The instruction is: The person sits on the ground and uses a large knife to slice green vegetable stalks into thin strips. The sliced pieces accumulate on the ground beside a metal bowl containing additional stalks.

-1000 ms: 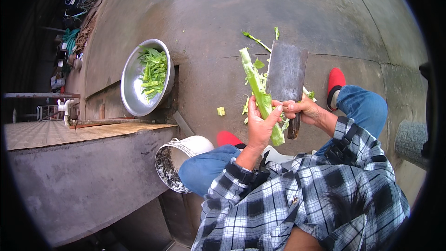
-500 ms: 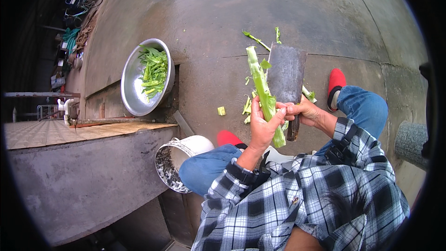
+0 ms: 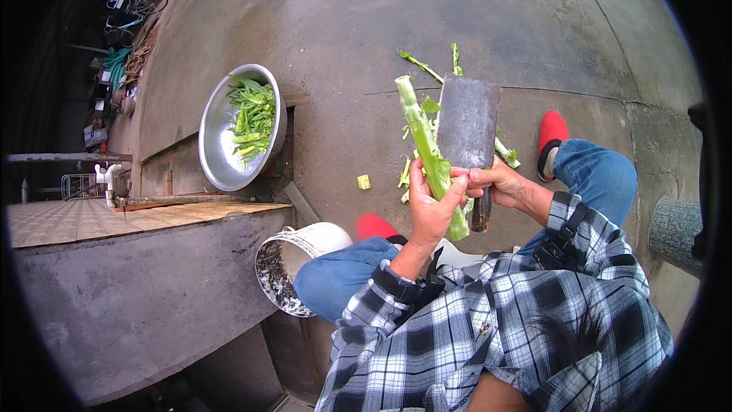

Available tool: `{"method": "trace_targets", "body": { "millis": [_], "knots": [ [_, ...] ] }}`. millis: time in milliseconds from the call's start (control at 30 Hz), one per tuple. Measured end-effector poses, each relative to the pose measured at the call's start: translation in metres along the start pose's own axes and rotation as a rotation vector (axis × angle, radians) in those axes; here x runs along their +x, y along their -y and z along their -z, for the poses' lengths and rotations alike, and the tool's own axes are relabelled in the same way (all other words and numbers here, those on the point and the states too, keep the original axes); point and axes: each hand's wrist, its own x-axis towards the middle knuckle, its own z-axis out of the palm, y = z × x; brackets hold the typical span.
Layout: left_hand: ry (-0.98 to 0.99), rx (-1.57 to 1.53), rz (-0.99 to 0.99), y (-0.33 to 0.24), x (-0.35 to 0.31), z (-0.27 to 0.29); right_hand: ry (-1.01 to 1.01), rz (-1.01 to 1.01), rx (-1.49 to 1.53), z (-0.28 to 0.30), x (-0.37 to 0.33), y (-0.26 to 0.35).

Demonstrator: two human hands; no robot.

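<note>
One long, thick, pale-green vegetable stalk (image 3: 419, 123) is in your bare left hand (image 3: 431, 212), slanting from about 11 o'clock at its top to 5 o'clock at its foot. It looks part-trimmed at most: it is uncut along its length, and a small leaf juts from its upper right side. Its skin is ridged and glossy, paler at the top, with ragged, frilly growth near your grip.

Your left thumb and fingers clasp its lower part. Your bare right hand (image 3: 503, 183) is closed on the dark-handled, broad grey steel cleaver (image 3: 467, 118), blade pointing to 12 o'clock; whether those fingertips also pinch the stalk, you cannot tell from here.

Close behind the stalk, small light-green scraps (image 3: 405, 174) lie on the grey concrete floor (image 3: 343, 46), with a single pale-green chunk (image 3: 364, 182) at 8 o'clock. Thin green stems (image 3: 421, 66) lie at 12 o'clock; whether they are waste or waiting is unclear.

Farther out at 9 o'clock, chopped bright-green pieces (image 3: 255, 118) already fill part of the round silver metal basin (image 3: 211, 151).
</note>
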Motion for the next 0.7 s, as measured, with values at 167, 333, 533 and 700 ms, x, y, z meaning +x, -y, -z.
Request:
{"method": "trace_targets", "body": {
  "millis": [167, 333, 533, 700],
  "knots": [
    [-0.022, 0.007, -0.013, 0.001, -0.001, -0.002, 0.010, -0.018, 0.004, 0.002, 0.001, -0.001],
    [-0.036, -0.010, -0.079, 0.006, -0.001, -0.003, -0.024, -0.040, 0.015, 0.000, 0.001, -0.003],
    [-0.093, 0.056, -0.106, 0.015, 0.000, -0.001, -0.065, -0.022, -0.028, -0.001, 0.002, -0.006],
    [-0.097, 0.055, -0.079, 0.018, 0.000, 0.003, -0.084, 0.002, -0.006, 0.003, 0.004, -0.009]
  ]
}}
